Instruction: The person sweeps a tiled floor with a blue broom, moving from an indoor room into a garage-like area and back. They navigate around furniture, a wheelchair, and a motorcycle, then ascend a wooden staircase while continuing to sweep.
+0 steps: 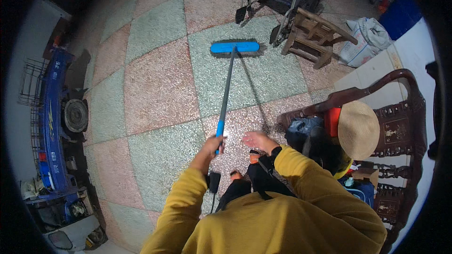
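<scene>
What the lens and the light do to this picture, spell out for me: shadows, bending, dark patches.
Head view: the push broom casts a thin shadow on the tiled floor, slanting right of its handle; head view: the blue vehicle at the left bows outward, as fisheye edges do; head view: corners fall to black, upper-left detail lost.
</scene>
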Demonstrator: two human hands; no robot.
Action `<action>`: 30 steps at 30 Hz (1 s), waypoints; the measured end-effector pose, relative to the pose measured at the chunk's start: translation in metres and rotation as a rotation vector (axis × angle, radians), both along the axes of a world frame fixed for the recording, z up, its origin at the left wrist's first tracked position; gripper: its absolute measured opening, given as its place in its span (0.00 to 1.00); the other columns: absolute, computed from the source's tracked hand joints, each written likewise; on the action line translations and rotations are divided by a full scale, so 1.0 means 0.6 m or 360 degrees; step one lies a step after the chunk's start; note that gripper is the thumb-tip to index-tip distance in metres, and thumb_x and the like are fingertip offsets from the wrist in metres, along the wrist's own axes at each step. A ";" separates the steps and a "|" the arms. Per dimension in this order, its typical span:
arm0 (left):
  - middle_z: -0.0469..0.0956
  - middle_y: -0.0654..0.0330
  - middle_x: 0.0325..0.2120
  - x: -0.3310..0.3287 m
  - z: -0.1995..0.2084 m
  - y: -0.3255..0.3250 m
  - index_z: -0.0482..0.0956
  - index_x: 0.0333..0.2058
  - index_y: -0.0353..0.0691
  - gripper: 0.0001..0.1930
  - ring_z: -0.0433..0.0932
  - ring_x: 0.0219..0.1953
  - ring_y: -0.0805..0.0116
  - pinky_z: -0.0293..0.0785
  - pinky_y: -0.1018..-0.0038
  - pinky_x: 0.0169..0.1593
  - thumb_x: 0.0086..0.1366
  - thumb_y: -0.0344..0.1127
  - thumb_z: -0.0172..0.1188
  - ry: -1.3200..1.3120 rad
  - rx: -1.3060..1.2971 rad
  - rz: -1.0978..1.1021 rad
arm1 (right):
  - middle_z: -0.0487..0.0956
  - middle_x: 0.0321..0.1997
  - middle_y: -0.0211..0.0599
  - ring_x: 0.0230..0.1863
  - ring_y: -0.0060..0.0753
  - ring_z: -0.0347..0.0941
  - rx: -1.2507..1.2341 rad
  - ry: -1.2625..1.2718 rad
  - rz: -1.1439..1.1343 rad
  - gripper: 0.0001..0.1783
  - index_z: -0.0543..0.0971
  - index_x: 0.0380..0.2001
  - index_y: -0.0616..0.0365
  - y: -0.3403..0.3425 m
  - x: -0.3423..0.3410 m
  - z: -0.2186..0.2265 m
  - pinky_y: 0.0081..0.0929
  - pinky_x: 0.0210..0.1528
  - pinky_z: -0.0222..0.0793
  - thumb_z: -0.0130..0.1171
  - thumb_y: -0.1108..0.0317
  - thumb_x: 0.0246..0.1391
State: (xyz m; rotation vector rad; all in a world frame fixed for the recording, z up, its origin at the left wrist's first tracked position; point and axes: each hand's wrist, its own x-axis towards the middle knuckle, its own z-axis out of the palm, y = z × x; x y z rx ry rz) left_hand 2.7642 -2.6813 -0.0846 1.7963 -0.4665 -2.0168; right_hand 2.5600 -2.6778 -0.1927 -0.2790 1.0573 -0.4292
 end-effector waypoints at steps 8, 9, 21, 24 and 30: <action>0.64 0.63 0.09 0.187 0.155 0.217 0.65 0.21 0.37 0.10 0.60 0.07 0.74 0.56 0.77 0.10 0.51 0.37 0.54 -0.0171 0.0240 -0.0268 | 0.73 0.34 0.42 0.31 0.36 0.72 0.0157 -0.0164 0.0588 0.19 0.71 0.34 0.61 -0.038 0.148 -0.045 0.28 0.31 0.68 0.48 0.56 0.47; 0.66 0.62 0.12 0.212 0.176 0.243 0.69 0.24 0.35 0.10 0.63 0.09 0.74 0.59 0.76 0.13 0.51 0.37 0.54 -0.0164 0.0222 -0.0298 | 0.73 0.35 0.42 0.33 0.37 0.72 0.0137 -0.0269 0.0709 0.21 0.70 0.35 0.61 -0.048 0.172 -0.045 0.31 0.33 0.68 0.48 0.54 0.46; 0.67 0.63 0.14 0.281 0.115 0.126 0.71 0.27 0.40 0.17 0.63 0.12 0.74 0.60 0.77 0.16 0.55 0.49 0.49 -0.0536 0.0380 -0.0319 | 0.69 0.27 0.40 0.27 0.38 0.70 0.0604 0.0110 0.0965 0.20 0.65 0.31 0.61 -0.151 0.319 -0.013 0.33 0.34 0.69 0.50 0.55 0.42; 0.67 0.64 0.14 0.276 0.117 0.066 0.71 0.26 0.40 0.17 0.63 0.11 0.74 0.60 0.76 0.15 0.55 0.50 0.49 -0.0494 0.0358 -0.0285 | 0.69 0.26 0.40 0.28 0.38 0.69 0.0618 0.0305 0.0571 0.16 0.65 0.28 0.60 -0.191 0.323 -0.037 0.34 0.33 0.68 0.48 0.57 0.43; 0.67 0.64 0.14 0.246 0.086 -0.083 0.70 0.25 0.40 0.18 0.62 0.10 0.74 0.59 0.76 0.14 0.55 0.51 0.49 -0.0363 0.0336 -0.0290 | 0.69 0.24 0.39 0.29 0.36 0.69 0.0184 0.0007 0.0230 0.13 0.67 0.24 0.58 -0.361 0.304 -0.109 0.35 0.31 0.68 0.48 0.59 0.45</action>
